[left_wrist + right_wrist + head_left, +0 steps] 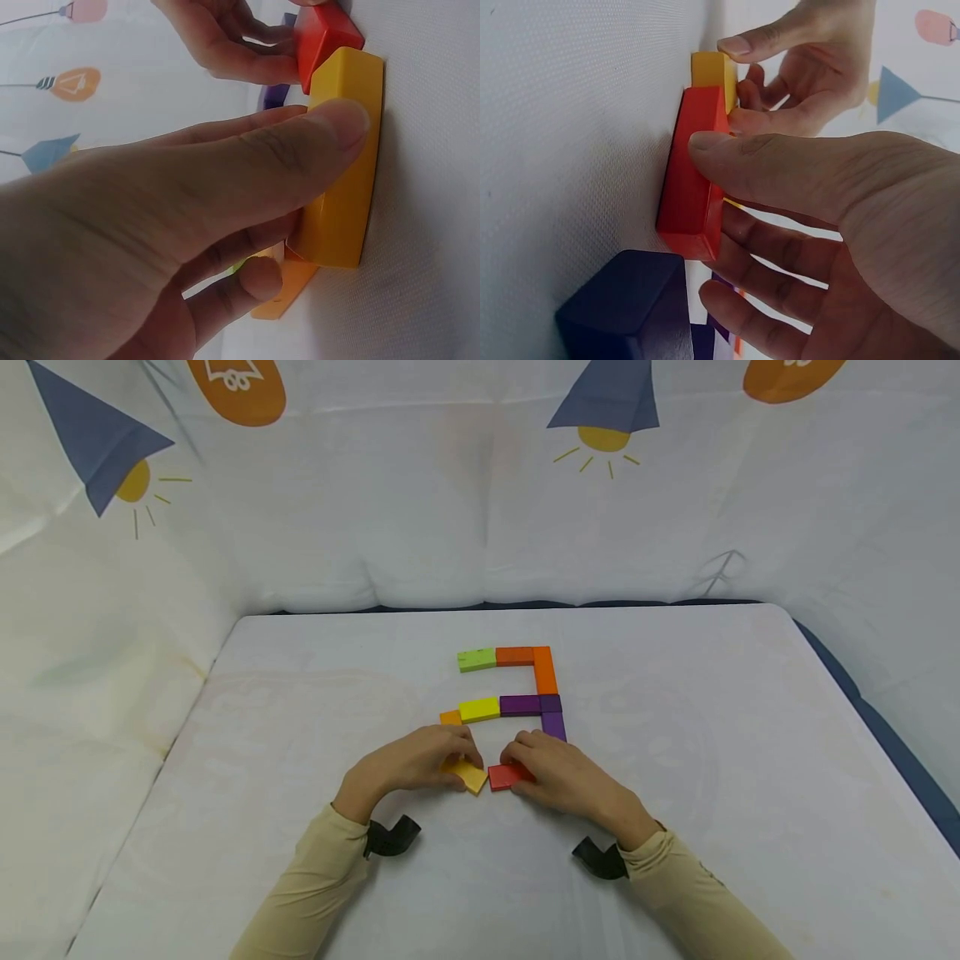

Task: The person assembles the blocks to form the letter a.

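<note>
My left hand point(420, 760) pinches an amber-yellow block point(341, 217) between thumb and fingers, low on the white table. On its right, my right hand point(558, 772) grips a red block point(690, 187) with the thumb along its near side. The ends of these two blocks nearly meet in the head view; whether they touch I cannot tell. Beyond the left hand lies an orange block point(451, 717), partly hidden by it. A bright yellow block point(480, 709) adjoins that one, followed by a purple block point(519, 705). Another purple block point(553, 724) runs down behind the right fingers.
Farther back, a lime-green block point(477, 660), an orange-red block point(514, 656) and an upright-running orange block point(545, 671) form a corner joining the purple ones. The white table point(337, 668) ends at a hanging printed cloth point(420, 510). Black wrist mounts point(393, 837) sit at both sleeves.
</note>
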A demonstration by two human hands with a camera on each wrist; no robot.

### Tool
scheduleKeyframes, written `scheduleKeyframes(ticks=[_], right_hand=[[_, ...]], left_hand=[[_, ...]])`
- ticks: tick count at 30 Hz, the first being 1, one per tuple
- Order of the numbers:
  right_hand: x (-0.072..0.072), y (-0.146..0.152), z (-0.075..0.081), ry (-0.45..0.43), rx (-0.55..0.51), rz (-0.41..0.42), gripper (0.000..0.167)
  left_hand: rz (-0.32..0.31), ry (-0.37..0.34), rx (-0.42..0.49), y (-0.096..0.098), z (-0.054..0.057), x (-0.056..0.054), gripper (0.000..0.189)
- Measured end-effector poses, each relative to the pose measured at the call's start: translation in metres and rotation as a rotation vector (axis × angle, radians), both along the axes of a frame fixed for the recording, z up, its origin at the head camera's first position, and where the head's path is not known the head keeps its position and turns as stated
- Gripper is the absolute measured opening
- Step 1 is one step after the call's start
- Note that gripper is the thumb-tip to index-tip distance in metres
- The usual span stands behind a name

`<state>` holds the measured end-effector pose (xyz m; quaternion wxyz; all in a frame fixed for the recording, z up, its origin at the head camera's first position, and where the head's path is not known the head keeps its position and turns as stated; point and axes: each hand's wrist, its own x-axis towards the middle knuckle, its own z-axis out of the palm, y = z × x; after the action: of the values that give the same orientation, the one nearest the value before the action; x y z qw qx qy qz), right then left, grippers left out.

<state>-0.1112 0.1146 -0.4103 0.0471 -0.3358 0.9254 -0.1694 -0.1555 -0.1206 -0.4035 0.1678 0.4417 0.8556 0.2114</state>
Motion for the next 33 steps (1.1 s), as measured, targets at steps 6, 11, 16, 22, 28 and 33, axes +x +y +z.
scheduleKeyframes(ticks=[6, 11, 16, 22, 28, 33], right_hand=[[0.0006, 0.0002, 0.0011, -0.014, -0.002, -0.012, 0.026], [0.0007, 0.0002, 0.001, -0.011, -0.004, -0.012, 0.026], [0.0002, -0.0005, 0.0, -0.005, 0.0, -0.007, 0.026], [-0.0002, 0.0, -0.0011, -0.006, 0.0, -0.004, 0.026], [-0.0013, 0.0009, -0.001, -0.032, -0.003, -0.005, 0.027], [-0.0033, 0.0049, 0.0034, -0.07, -0.029, -0.002, 0.027]], left_hand=[[0.007, -0.01, 0.012, -0.0007, -0.0001, 0.0001, 0.027], [0.005, -0.015, 0.012, -0.0008, 0.0003, 0.0001, 0.027], [0.004, -0.02, 0.012, -0.0009, 0.0011, 0.0003, 0.027], [0.001, -0.016, 0.012, -0.0009, 0.0003, 0.0004, 0.027], [0.006, -0.016, 0.004, -0.0005, 0.0015, 0.0009, 0.03], [0.011, 0.007, 0.001, -0.0004, 0.0042, 0.002, 0.035]])
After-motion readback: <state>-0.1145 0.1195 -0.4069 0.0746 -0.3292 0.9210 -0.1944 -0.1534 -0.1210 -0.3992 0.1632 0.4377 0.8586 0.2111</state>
